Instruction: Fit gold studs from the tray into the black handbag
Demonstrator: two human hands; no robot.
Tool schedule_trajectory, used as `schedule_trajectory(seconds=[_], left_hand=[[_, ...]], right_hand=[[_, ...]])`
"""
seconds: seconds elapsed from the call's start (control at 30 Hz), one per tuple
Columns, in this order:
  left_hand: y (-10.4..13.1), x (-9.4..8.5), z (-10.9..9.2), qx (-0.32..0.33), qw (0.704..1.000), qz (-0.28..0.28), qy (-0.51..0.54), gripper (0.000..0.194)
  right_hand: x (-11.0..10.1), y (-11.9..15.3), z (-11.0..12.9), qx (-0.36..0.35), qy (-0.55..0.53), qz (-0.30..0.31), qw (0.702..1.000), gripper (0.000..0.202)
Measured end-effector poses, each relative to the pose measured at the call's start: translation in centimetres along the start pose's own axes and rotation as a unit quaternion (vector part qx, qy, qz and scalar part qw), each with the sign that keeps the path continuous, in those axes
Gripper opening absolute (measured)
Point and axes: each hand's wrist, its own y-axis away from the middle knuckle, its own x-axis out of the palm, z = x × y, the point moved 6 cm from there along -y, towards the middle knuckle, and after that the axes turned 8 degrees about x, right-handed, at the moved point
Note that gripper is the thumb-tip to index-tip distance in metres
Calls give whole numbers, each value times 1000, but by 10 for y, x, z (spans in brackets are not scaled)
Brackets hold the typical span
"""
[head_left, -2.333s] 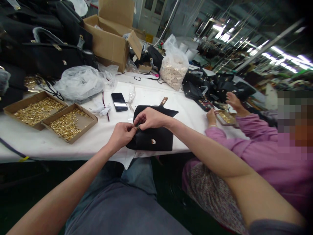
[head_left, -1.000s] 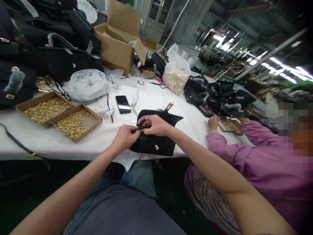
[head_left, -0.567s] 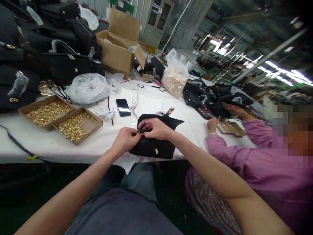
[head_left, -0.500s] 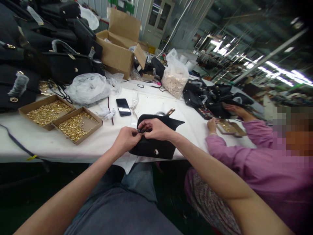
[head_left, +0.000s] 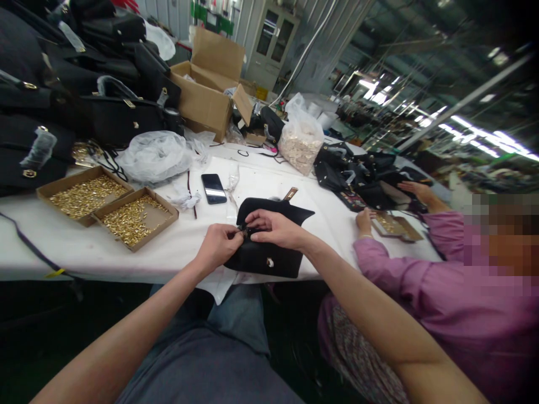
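Note:
A black bag (head_left: 269, 252) lies at the table's front edge, its flap (head_left: 295, 213) spread back and a gold clasp piece (head_left: 290, 194) at its far side. My left hand (head_left: 220, 244) is closed in a pinch at the bag's left end, on something small and dark that I cannot make out. Over the bag's left part, my right hand (head_left: 273, 227) has its fingers apart, their tips close to the left hand's pinch. A small metal fitting (head_left: 270, 262) shows on the bag's front.
Two cardboard trays (head_left: 168, 224) of gold pieces stand left, near a phone (head_left: 213, 188) and plastic wrap (head_left: 154, 157). Black bags (head_left: 122, 118), an open carton (head_left: 202, 104) and a filled clear bag (head_left: 302, 140) stand behind. A person in pink (head_left: 396, 264) works at right.
My right hand's fingers have loosened and spread from their pinch beside the left hand. The left hand keeps its pinch. The view has shifted slightly.

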Motion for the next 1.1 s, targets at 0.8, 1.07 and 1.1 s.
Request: schedule_trajectory(seconds=[0.8, 1.07, 1.1], left_hand=[[-6, 11, 4, -5, 999, 17, 50, 36], [-9, 12, 9, -13, 997, 39, 58, 36], [-9, 13, 10, -16, 997, 44, 63, 36]], right_hand=[[-7, 0, -11, 109, 63, -110, 986, 42], [0, -1, -16, 115, 63, -145, 981, 36], [0, -1, -16, 111, 71, -146, 980, 35]])
